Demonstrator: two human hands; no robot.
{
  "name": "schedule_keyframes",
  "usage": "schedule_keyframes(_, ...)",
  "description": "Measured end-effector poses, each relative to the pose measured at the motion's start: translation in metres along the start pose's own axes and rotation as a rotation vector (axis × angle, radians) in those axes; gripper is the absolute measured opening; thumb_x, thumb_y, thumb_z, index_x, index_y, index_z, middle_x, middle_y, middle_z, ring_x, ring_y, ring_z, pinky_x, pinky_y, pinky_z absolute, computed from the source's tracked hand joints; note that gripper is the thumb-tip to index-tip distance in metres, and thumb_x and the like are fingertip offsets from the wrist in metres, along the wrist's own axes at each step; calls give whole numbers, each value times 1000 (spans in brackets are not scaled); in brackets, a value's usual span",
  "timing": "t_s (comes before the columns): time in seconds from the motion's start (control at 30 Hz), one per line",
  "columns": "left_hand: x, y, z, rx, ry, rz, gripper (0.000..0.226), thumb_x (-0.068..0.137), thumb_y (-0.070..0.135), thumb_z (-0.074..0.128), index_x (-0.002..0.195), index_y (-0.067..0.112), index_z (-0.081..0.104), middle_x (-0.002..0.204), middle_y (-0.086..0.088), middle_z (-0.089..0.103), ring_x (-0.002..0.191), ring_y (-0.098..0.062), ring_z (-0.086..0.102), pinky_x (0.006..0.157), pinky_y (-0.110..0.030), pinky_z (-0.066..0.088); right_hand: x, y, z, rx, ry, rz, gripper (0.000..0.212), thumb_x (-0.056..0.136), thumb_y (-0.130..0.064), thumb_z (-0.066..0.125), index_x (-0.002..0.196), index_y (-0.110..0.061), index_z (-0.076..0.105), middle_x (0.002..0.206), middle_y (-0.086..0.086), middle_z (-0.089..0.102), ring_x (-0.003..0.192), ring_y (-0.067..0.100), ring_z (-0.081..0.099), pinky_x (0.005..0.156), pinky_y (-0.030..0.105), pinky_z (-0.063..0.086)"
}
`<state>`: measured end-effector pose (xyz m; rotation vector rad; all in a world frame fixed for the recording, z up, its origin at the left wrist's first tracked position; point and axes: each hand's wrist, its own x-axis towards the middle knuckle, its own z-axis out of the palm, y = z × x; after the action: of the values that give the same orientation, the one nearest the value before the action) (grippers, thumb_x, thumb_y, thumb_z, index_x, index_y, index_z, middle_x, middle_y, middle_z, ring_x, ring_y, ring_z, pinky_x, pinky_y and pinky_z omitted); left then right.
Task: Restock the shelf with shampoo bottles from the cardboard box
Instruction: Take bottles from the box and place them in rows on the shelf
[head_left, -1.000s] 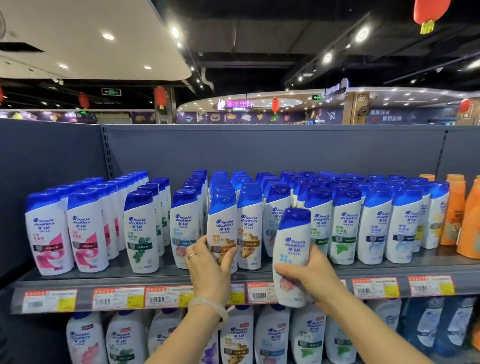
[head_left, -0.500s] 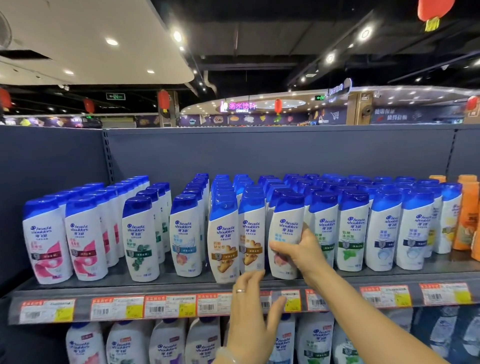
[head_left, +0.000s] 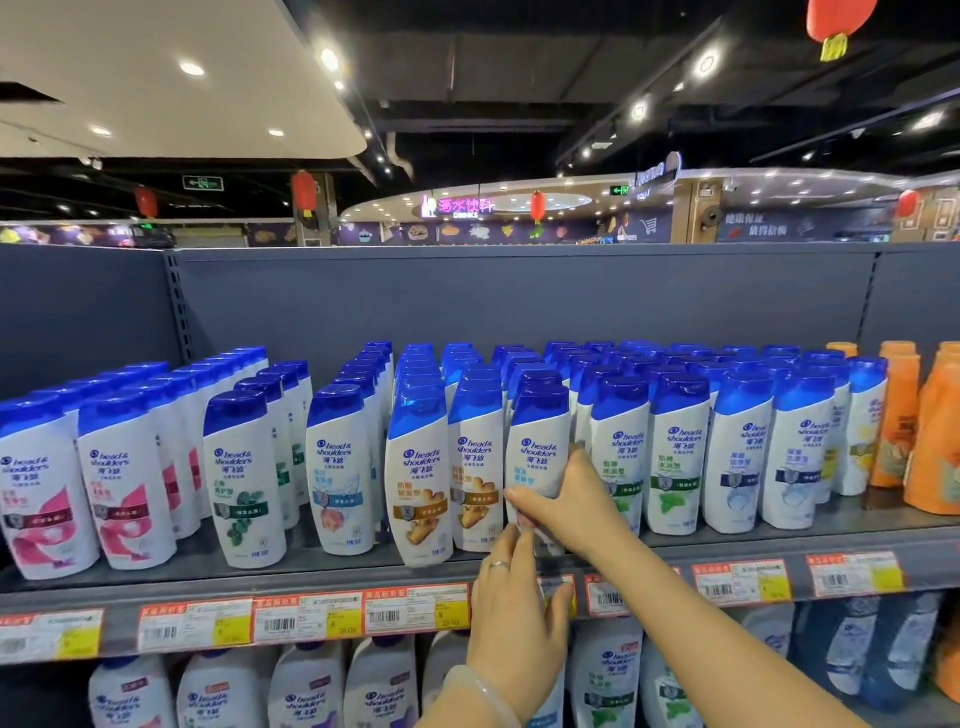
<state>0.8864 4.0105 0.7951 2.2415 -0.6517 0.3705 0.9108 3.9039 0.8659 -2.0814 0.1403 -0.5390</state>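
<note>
A white shampoo bottle (head_left: 537, 441) with a blue cap stands at the front of the grey shelf (head_left: 322, 569), between a ginger-label bottle (head_left: 475, 462) and a green-label bottle (head_left: 618, 447). My right hand (head_left: 569, 499) wraps around its lower part, fingers across the label. My left hand (head_left: 514, 618) is raised just below, fingers spread, fingertips touching the bottle's base at the shelf edge, holding nothing. Rows of similar blue-capped bottles fill the shelf. The cardboard box is out of view.
Orange bottles (head_left: 935, 441) stand at the shelf's right end. Price tags (head_left: 306, 618) line the shelf's front rail. More shampoo bottles (head_left: 306, 691) fill the shelf below. A grey back panel (head_left: 519, 296) rises behind the rows.
My right hand carried the bottle up from in front of the rail and set it in the front row. My left hand left the ginger-label bottle, dropped, then rose to the placed bottle's base.
</note>
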Motion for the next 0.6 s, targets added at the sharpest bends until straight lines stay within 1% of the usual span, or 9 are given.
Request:
schedule_keyframes(0.1,2,2,0,6,9,17,63,91,37,47,145,22,18,156,6,8,142,-7,11,114,-22,14,-7,-2,0,-227,30,14,59,70,-36,76,108,-9,40,117,10,59,106,23,58,82,32,49)
schedule_keyframes(0.2,3,2,0,3,13,32,55,90,36,49,140,25,27,155,8,10,142,-7,13,114,-22,15,-9,-3,1,-345,-3,75,56,72,-35,74,110,-7,43,118,12,60,106,26,59,85,35,51)
schedule_keyframes(0.4,7,0,1,25,-13,41,63,90,34,49,145,22,20,150,7,18,139,-9,19,114,-23,18,-2,-5,-8,-348,-85,141,53,74,-31,74,113,-6,48,121,10,59,107,23,58,83,32,48)
schedule_keyframes(0.53,8,-4,-2,5,-18,43,59,90,32,49,143,22,24,148,6,21,137,-9,21,113,-20,17,1,-4,-14,-337,-129,162,51,74,-28,74,114,-8,48,122,10,58,107,22,57,89,34,49)
schedule_keyframes(0.57,8,-6,-2,1,-23,37,58,91,32,49,142,22,25,149,6,20,138,-10,20,112,-20,16,2,-4,-14,-321,-144,167,51,75,-27,74,115,-8,48,123,9,58,106,21,57,87,33,49)
schedule_keyframes(0.6,8,-8,-3,6,-29,33,57,91,31,49,142,21,25,150,5,18,139,-11,18,112,-19,15,3,-4,-15,-303,-158,170,50,75,-25,74,115,-9,48,123,9,58,102,19,57,81,29,50)
